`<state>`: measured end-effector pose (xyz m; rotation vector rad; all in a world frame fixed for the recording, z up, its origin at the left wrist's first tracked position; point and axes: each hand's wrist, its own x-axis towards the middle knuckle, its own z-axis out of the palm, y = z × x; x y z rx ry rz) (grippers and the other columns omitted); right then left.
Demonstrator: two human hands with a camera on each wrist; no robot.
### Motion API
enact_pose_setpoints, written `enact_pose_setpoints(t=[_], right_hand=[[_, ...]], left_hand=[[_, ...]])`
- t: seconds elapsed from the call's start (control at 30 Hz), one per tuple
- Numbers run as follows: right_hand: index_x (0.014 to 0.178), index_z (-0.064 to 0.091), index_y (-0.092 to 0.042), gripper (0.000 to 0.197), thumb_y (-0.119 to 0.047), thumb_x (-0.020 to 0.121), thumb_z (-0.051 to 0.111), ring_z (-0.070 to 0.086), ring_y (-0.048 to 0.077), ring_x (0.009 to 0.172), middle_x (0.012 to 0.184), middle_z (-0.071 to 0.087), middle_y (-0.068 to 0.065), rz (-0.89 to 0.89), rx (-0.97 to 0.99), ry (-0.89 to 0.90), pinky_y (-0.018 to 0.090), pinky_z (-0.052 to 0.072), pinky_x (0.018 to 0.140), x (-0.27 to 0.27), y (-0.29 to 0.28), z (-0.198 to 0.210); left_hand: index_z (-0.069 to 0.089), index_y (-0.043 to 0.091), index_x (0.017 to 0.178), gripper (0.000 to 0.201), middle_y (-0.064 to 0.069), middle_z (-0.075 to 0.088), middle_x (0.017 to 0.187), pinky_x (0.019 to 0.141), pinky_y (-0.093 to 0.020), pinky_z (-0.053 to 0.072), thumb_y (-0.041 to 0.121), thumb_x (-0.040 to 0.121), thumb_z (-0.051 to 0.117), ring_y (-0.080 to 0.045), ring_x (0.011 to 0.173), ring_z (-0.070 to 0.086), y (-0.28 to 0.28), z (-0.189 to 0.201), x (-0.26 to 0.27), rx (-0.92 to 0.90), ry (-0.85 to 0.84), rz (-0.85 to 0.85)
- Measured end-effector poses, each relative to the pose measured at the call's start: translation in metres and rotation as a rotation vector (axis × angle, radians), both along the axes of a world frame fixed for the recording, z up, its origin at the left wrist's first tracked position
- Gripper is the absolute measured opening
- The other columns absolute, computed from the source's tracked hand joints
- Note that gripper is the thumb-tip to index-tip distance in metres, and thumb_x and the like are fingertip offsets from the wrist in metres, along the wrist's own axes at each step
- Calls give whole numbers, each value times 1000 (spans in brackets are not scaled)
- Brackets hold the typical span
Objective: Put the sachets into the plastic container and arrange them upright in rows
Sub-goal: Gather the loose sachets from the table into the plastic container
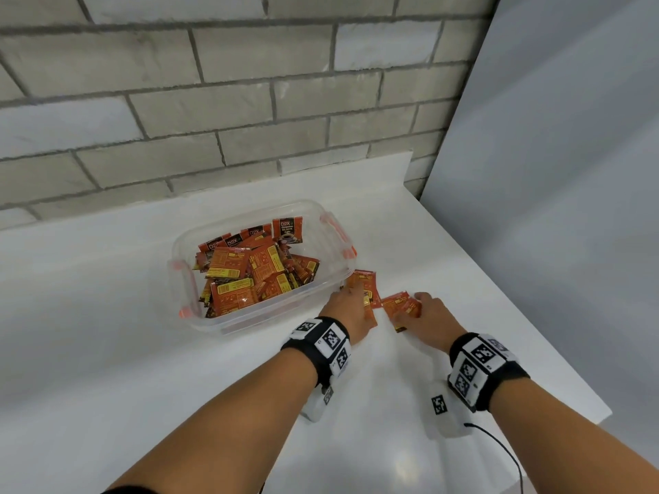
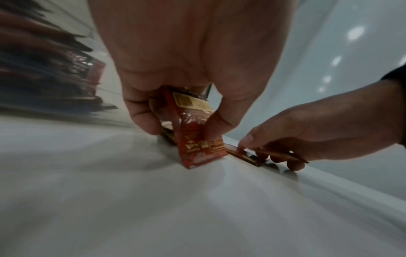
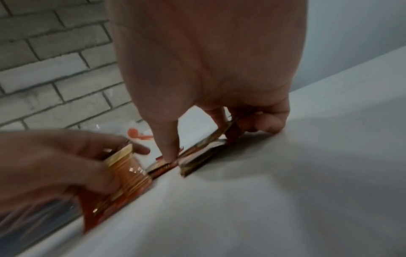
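the left hand (image 1: 351, 308) is nearest, low on the white tabletop (image 1: 107, 315), just beside the near right corner of the container (image 1: 192, 279); its thumb and fingers (image 2: 142, 118) are curled round a small bunch of sachets (image 2: 195, 139), which stands on its lower edge on the tabletop; the bunch is held at the top only, so the inner sachets may slip out and fall flat when the hand lifts; a harder squeeze may bend the thin packs.

just right of it, the right hand (image 1: 428, 315) presses down on more sachets (image 1: 399, 306); its fingertip (image 3: 169, 153) pins one pack and the other fingers are curled at the far side of the pile, grasping it, as the right wrist view shows; these packs lie flat and slippery, so i think some may slide away or stay behind; the two hands are very near each other and may knock each other's packs.

farther back, the container is touching or almost touching the left hand; inside it many sachets (image 1: 249, 269) lie in a loose heap, and only a few at the far wall stand upright; if the new bunches are dropped on top, they will probably fall over and the rows will be harder to make; the light, clear container may also slide if a hand pushes its wall.
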<state>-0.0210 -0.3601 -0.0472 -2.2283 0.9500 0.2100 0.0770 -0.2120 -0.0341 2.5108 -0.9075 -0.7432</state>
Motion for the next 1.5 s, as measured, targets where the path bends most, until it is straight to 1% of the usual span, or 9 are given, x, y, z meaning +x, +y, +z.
enact_pose_setpoints(t=[0.1,0.27,0.43,0.63,0.77,0.9,1.1,1.3,1.5], right_hand=[[126,43,-7,69,-39,73,75,49,30,112,118,46,12,-1,-118,30,35,44,93,3,6,-5],[100,41,-12,56,-23,65,83,57,27,93,101,58,8,-68,-92,-41,32,46,75,-2,-2,0],[109,43,-15,53,-15,71,80,61,20,68,90,65,7,-208,126,-173,28,48,54,-2,-20,18],[103,58,-9,36,-16,75,79,66,19,86,93,68,3,125,300,-143,37,55,82,20,4,20],[112,46,-10,48,-24,76,75,60,20,92,102,61,4,124,123,-5,26,47,69,22,20,5],[104,51,-7,44,-25,72,77,60,27,97,103,62,9,96,-15,31,35,49,81,16,19,5],[91,55,-12,26,-13,73,74,61,19,58,73,67,5,-107,64,-64,27,49,51,-17,-3,12],[98,53,-7,15,-3,84,56,57,21,60,76,68,12,-145,185,-147,30,45,54,-47,-13,17],[97,55,-6,17,-5,93,39,60,21,70,89,68,16,-167,232,-206,31,44,62,-50,0,31]], left_hand=[[15,3,148,79,-19,41,141,104,-41,40,27,90,62,-33,129,41,-13,-2,-3,68,-45,24],[41,13,130,42,-14,48,131,97,-40,41,28,93,55,-30,121,41,-3,-10,-11,75,-48,-27],[37,19,138,51,-13,44,132,98,-42,40,35,93,54,-29,121,38,17,-12,-22,104,-82,-139],[41,21,134,54,-10,53,119,95,-39,42,33,87,63,-27,114,45,31,-14,-17,-152,34,-11],[37,13,131,61,-10,57,122,96,-40,44,32,82,68,-27,116,49,26,-14,-5,-135,83,94],[29,13,141,67,-14,49,129,101,-41,40,27,86,65,-32,124,42,13,-9,3,-22,29,19],[27,8,143,65,-17,40,141,105,-39,34,29,91,59,-33,129,38,-15,-3,5,153,-51,-73],[34,7,135,62,-15,25,141,107,-42,34,28,86,66,-33,130,26,-12,-1,-8,172,-97,-59],[38,10,122,42,-10,51,113,88,-39,45,24,88,57,-27,114,42,35,27,-25,32,38,-27]])
